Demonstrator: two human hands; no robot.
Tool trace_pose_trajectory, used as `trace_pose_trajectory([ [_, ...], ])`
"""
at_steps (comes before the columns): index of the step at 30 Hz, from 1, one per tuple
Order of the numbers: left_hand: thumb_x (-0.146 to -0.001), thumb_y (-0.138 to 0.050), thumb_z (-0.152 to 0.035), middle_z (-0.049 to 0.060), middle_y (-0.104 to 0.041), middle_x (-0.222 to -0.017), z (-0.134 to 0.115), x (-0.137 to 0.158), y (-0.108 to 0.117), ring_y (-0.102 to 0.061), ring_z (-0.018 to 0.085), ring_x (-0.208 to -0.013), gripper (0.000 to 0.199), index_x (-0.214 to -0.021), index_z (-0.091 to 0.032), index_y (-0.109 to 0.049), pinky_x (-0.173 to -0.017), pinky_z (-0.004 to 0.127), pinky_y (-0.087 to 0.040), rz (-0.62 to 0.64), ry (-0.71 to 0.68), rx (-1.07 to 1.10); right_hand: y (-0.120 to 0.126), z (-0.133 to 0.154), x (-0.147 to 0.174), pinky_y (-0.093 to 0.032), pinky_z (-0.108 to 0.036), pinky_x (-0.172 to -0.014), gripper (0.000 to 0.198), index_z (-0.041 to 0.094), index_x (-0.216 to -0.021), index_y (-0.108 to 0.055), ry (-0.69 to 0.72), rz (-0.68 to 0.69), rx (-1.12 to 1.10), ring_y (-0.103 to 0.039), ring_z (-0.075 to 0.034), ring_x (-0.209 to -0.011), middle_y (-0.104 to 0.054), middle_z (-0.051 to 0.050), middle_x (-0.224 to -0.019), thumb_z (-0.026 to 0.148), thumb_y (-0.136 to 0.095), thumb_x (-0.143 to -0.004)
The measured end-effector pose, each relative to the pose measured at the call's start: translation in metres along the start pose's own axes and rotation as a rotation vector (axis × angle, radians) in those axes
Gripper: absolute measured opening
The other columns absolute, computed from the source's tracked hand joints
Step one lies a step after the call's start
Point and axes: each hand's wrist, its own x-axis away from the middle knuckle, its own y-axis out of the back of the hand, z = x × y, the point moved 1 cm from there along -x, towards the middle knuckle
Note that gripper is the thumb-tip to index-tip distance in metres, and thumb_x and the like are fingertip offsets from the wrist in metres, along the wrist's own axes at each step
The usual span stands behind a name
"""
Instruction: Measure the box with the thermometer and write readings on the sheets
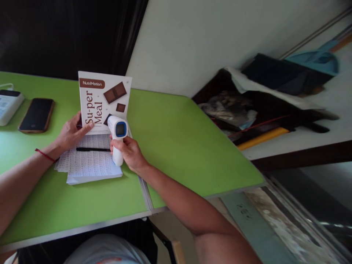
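Note:
My left hand (pixel 74 132) grips the lower left corner of a white box (pixel 96 102) printed "NutriMotion Su-per Meal" with chocolate pieces, its front facing me. In my right hand (pixel 129 152) is a white infrared thermometer (pixel 118 157), fingers wrapped round its handle. The thermometer's small blue-framed screen faces me and its head overlaps the box's lower right corner; I cannot tell whether they touch. Below the box lies a stack of handwritten paper (pixel 93 167). A black pen (pixel 92 149) rests across the sheets, its right end hidden by my right hand.
On the green table (pixel 178 146), a dark phone (pixel 37 114) and a white device (pixel 9 106) with a cable lie at the left. A seam runs between two tabletops. Beyond the right edge stands a cluttered shelf (pixel 264 113) with a blue dustpan-like item (pixel 316 60).

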Motion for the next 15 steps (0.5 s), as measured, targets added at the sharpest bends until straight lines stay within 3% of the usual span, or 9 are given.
trace_pose_trajectory([
  [7, -0.086, -0.055, -0.056, 0.009, -0.066, -0.112, -0.003, 0.0012, -0.0008, -0.062, 0.028, -0.099, 0.047, -0.113, -0.017, -0.059, -0.083, 0.037, -0.053, 0.003, -0.021, 0.015, 0.0045, -0.0054, -0.0008, -0.047, -0.026, -0.051, 0.033, 0.019, -0.074, -0.061, 0.036, -0.018, 0.058, -0.054, -0.01, -0.053, -0.059, 0.003, -0.061, 0.048, -0.074, -0.066],
  [15, -0.086, -0.052, -0.058, 0.01, -0.065, -0.112, -0.0037, 0.0011, -0.0004, -0.062, 0.029, -0.098, 0.048, -0.111, -0.017, -0.058, -0.084, 0.04, -0.052, 0.002, -0.021, -0.022, 0.0027, -0.0037, 0.0, -0.049, -0.026, -0.05, 0.036, 0.019, -0.073, -0.06, 0.023, -0.003, 0.018, -0.055, -0.011, -0.051, -0.058, 0.004, -0.06, 0.051, -0.076, -0.064],
])
